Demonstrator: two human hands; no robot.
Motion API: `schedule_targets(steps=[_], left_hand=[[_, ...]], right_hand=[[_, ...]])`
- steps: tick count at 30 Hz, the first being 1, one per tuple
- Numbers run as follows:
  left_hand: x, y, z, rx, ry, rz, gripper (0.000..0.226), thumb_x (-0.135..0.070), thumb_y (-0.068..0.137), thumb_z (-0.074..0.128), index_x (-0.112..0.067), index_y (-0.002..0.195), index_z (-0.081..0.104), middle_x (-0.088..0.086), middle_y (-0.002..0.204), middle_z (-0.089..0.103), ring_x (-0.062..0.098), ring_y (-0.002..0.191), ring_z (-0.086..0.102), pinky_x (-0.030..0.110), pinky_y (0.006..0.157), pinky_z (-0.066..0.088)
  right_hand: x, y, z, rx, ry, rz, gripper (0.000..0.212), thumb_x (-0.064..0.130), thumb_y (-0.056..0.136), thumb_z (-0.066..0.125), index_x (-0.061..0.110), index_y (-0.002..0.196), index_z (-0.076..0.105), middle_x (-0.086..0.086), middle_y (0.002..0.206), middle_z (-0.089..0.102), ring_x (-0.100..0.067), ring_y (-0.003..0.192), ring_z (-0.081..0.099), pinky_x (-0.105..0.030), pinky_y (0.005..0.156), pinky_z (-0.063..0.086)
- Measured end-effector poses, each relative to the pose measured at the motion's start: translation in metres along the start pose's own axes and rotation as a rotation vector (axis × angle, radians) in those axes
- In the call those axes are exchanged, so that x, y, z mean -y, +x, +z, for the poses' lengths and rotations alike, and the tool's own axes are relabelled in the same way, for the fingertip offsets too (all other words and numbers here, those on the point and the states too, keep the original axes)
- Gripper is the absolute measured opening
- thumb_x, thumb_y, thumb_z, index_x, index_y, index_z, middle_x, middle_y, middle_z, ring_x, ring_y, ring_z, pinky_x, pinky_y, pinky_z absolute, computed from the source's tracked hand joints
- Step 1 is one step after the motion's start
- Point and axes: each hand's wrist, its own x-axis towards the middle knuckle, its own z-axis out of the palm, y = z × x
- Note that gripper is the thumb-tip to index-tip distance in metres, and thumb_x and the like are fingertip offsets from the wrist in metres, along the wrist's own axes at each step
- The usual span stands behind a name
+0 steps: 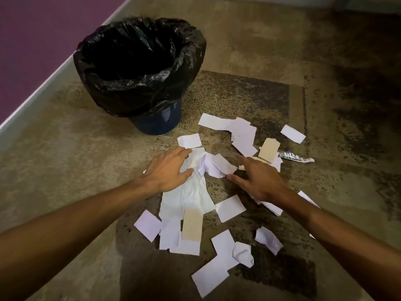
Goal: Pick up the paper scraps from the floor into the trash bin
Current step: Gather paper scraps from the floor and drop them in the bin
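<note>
From the head camera, one trash bin (160,120), dark blue and lined with a black bag (138,68), stands at upper left, and roughly twenty white paper scraps (230,208) plus two tan card pieces (192,224) and one foil wrapper (296,157) lie scattered just in front of it. The left hand (168,170) presses spread fingers on a large crumpled sheet (186,196), gripping nothing; the right hand (260,181) hovers open beside it, empty. The floor (65,159) is mottled brown carpet, meeting a purple wall (32,40) at upper left.

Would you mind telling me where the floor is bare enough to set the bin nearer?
Bare floor lies left of the left hand, below the trash bin, and far right beyond the foil wrapper. Between and below both hands, with the right hand, the paper scraps crowd it.
</note>
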Motion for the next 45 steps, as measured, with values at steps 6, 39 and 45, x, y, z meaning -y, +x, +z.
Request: schedule_targets(steps=[6,39,45], left_hand=[[0.014,0.031,0.015,0.081,0.079,-0.126,0.074,-0.058,0.088,0.053,-0.015,0.146,0.034,0.006,0.151,0.039,0.025,0.133,0.042,0.042,0.104,0.042],[-0.013,0.015,-0.123,-0.423,-0.239,0.068,0.008,-0.020,0.084,0.069,-0.023,0.088,0.075,-0.016,0.073,0.062,0.003,0.070,0.060,0.028,0.068,0.051],[-0.015,0.010,-0.203,-0.609,-0.296,0.083,0.009,-0.020,0.086,0.068,-0.019,0.091,0.075,-0.014,0.070,0.064,0.002,0.067,0.062,0.026,0.067,0.051]], right_hand=[[0.017,0.032,0.019,-0.002,-0.021,-0.041,0.080,0.066,0.088,0.050,0.024,0.152,0.028,-0.001,0.154,0.040,-0.025,0.134,0.046,-0.042,0.097,0.046],[0.033,0.044,-0.102,-0.452,0.492,-0.015,0.027,0.031,0.086,0.066,0.006,0.077,0.068,-0.006,0.071,0.068,-0.024,0.063,0.062,-0.040,0.060,0.052],[0.071,0.050,-0.186,-0.560,0.566,-0.124,0.023,0.020,0.089,0.067,0.010,0.110,0.072,0.002,0.093,0.073,-0.012,0.074,0.071,-0.038,0.067,0.063]])
